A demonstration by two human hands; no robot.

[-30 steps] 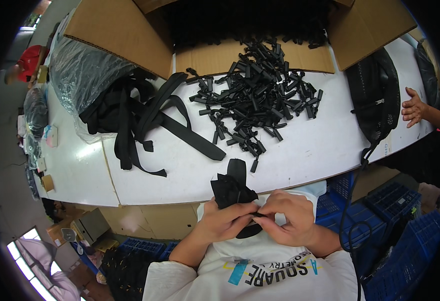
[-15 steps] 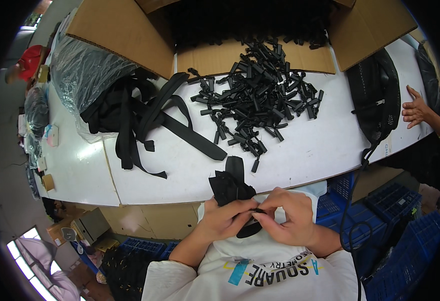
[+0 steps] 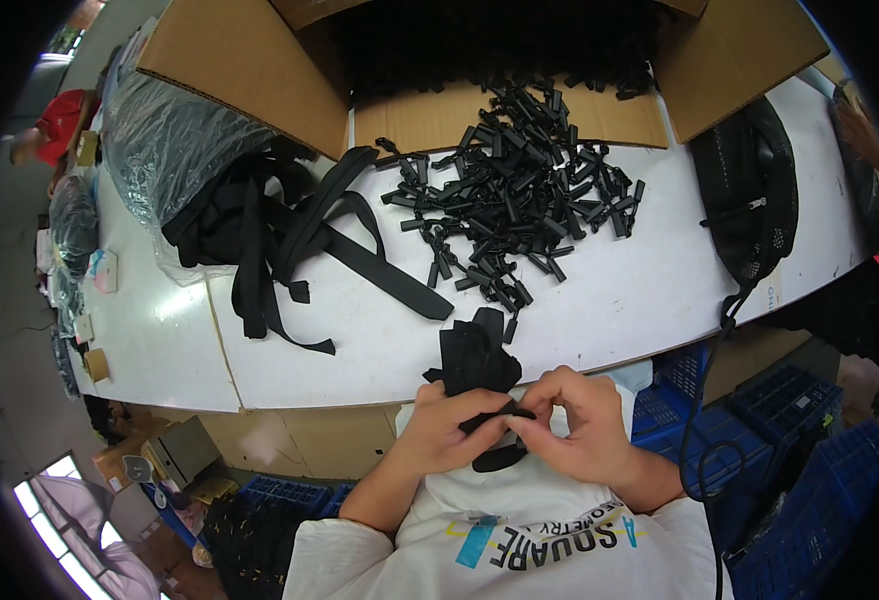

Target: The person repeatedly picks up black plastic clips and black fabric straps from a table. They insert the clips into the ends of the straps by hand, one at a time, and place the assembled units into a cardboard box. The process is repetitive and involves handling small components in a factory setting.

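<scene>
Along a flat white worktable, the left hand and right hand pinch a black fabric bundle between them; likely light, limp, best held by its end, which is partly hidden.

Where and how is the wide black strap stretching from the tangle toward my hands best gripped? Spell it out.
Probably best: pinch the strap by its loose end, across both long edges, coming from the near side of the table. That end lies flat, apart from the other straps, while its far end disappears among them.
</scene>
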